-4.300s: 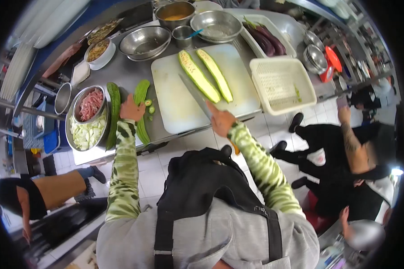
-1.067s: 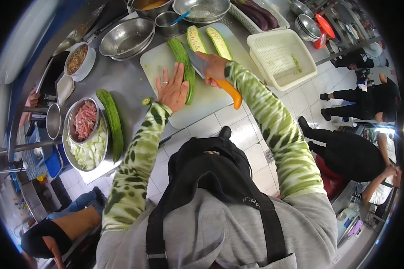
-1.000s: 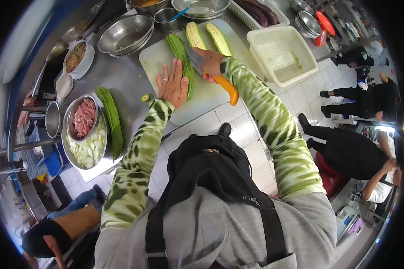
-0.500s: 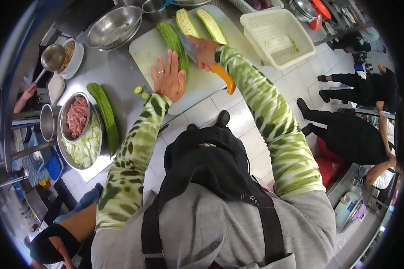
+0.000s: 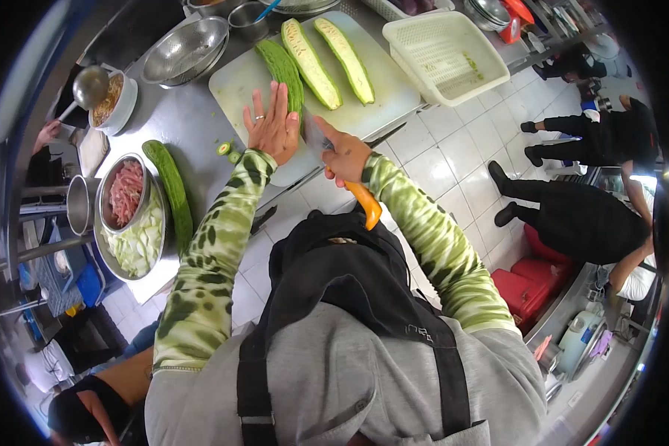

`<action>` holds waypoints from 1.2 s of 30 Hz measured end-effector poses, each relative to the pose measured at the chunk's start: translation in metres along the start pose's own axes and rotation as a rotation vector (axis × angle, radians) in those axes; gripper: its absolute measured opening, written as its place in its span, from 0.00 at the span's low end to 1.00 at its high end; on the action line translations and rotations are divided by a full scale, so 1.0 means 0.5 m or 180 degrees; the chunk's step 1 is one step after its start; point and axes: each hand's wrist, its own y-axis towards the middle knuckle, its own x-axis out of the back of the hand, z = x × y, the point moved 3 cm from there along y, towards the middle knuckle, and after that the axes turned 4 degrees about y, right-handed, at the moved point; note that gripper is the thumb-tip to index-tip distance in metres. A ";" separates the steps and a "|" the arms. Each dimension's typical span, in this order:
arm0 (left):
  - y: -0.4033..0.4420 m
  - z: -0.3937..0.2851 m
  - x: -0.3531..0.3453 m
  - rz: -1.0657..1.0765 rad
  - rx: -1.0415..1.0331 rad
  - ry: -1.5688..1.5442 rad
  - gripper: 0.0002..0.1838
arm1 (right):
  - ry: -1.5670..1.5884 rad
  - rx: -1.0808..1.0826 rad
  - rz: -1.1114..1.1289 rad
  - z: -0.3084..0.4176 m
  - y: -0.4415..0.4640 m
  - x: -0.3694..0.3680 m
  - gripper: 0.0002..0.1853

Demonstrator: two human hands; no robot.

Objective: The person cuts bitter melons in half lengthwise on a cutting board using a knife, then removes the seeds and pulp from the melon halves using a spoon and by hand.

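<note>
A long green ridged gourd (image 5: 277, 65) lies on the white cutting board (image 5: 394, 93). My left hand (image 5: 271, 126) rests flat over its near end, fingers stretched out. In my right hand (image 5: 346, 154) is a knife with an orange handle (image 5: 366, 207), the index finger laid along it. Its blade, partly hidden by the hand, is beside the gourd's near end. Two lengthwise gourd halves, a left one (image 5: 310, 65) and a right one (image 5: 346, 61), lie cut side up on the board. Small cut-off ends (image 5: 227, 149) sit left of it.
Left stand a bowl of raw meat strips (image 5: 126, 192), sliced pale vegetable (image 5: 137, 249) in a larger bowl, and a whole gourd (image 5: 169, 186). A colander (image 5: 186, 52) is behind; a white basket (image 5: 450, 30) stands right. People (image 5: 587, 219) stand at the right.
My right hand has drawn the knife back toward me, to the gourd's near end. The two halves now show in full. My left hand stays on the gourd.
</note>
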 end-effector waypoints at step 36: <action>0.081 0.007 0.021 -0.1124 0.1191 -0.2084 0.25 | 0.0149 0.0223 -0.0325 -0.081 -0.105 0.026 0.36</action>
